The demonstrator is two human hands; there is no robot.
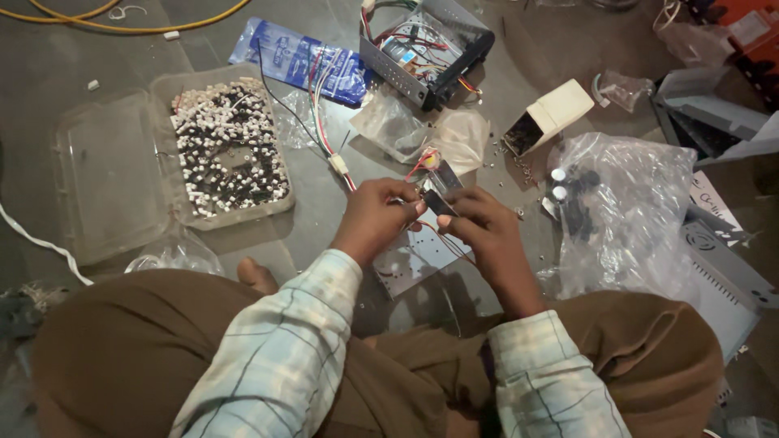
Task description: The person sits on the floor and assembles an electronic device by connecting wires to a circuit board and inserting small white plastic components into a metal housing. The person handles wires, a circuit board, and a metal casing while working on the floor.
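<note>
I sit cross-legged on the floor in brown trousers and a checked shirt. My left hand (375, 217) and my right hand (480, 229) meet over a small dark electronic component (438, 197) with thin red wires (422, 165) trailing from it. Both hands pinch the part between fingertips. Below the hands lies a perforated metal plate (414, 264) on the floor.
An open clear plastic box (166, 146) holds several small black-and-white parts. A grey metal chassis with wiring (426, 49) lies ahead, beside a blue packet (296, 57). A beige plastic housing (552, 113) and clear bags (629, 215) sit to the right. Yellow cable (122, 28) runs far left.
</note>
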